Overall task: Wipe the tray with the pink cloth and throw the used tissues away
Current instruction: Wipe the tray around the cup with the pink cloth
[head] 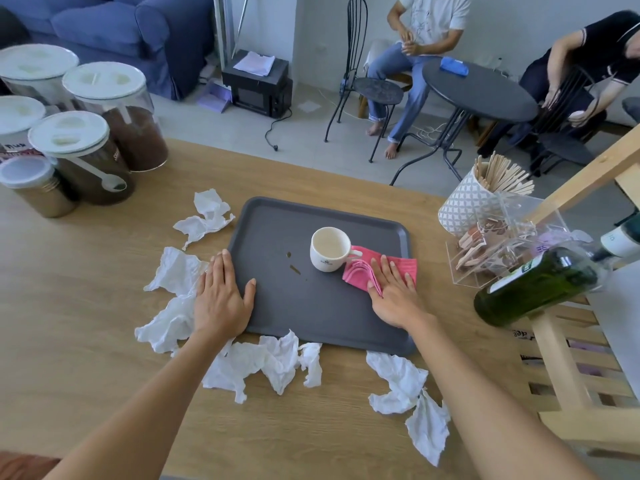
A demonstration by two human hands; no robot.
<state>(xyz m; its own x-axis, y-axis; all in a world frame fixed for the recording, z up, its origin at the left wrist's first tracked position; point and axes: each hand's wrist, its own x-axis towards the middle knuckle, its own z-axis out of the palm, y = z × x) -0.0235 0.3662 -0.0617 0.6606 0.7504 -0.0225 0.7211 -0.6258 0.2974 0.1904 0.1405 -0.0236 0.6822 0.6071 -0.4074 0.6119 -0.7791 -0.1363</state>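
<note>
A dark grey tray [277,220] lies on the wooden table. A white cup [329,249] stands on it, with small brown spill marks [293,266] to its left. My right hand [391,289] presses flat on the pink cloth [403,266], which lies on the tray right of the cup. My left hand [221,292] rests flat on the tray's left edge, partly over a tissue. Crumpled white tissues lie around the tray: at the far left [206,216], the left [173,271], along the front [273,365] and at the front right [412,396].
Several lidded jars [104,133] stand at the table's back left. A patterned cup of wooden sticks [464,199], a clear acrylic box [502,244] and a green bottle [533,289] crowd the right side beside a wooden rack [571,358]. Two people sit beyond the table.
</note>
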